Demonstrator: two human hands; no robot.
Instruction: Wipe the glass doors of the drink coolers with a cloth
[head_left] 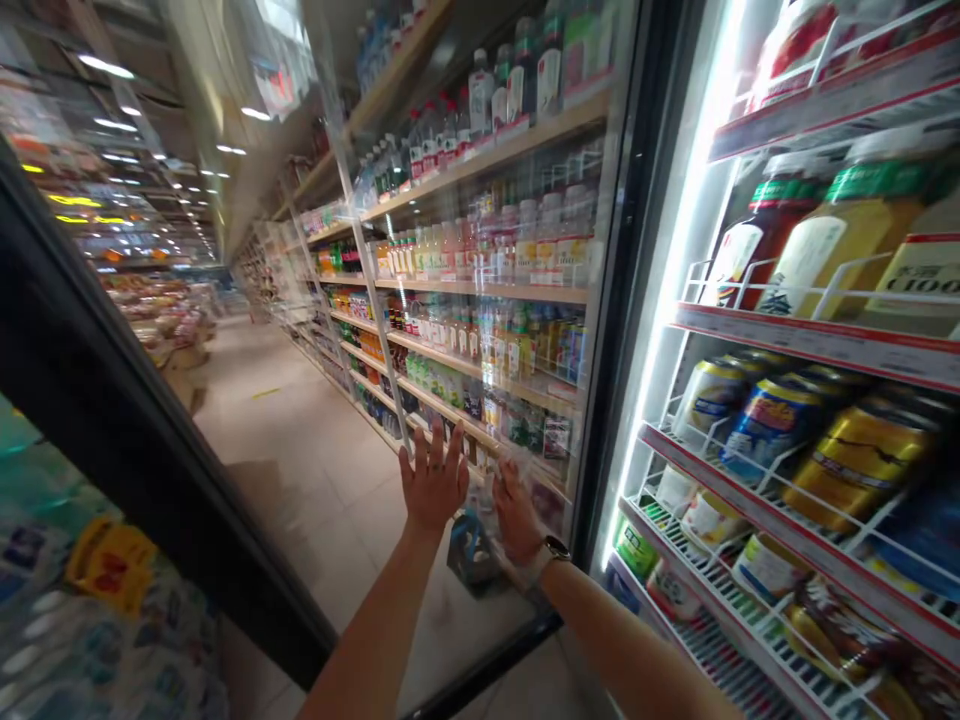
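Note:
My left hand [433, 478] is raised with its fingers spread, palm against the glass fridge door [360, 520]. It holds nothing. My right hand [517, 512], with a wristwatch [553, 552] on its wrist, is close by and grips a transparent plastic bag [491, 510]. A dark blue item [472, 552] shows low in the bag, but I cannot tell what it is. Just to the right, the lit fridge shelves hold large cans [795, 445] and bottles with green caps [840, 235] behind wire rails.
The door's black frame [150, 430] runs diagonally across the left side. Packaged goods [105, 590] lie at lower left. A tiled aisle floor [300, 470] stretches past long drink shelves [465, 280], with produce displays [161, 325] further off.

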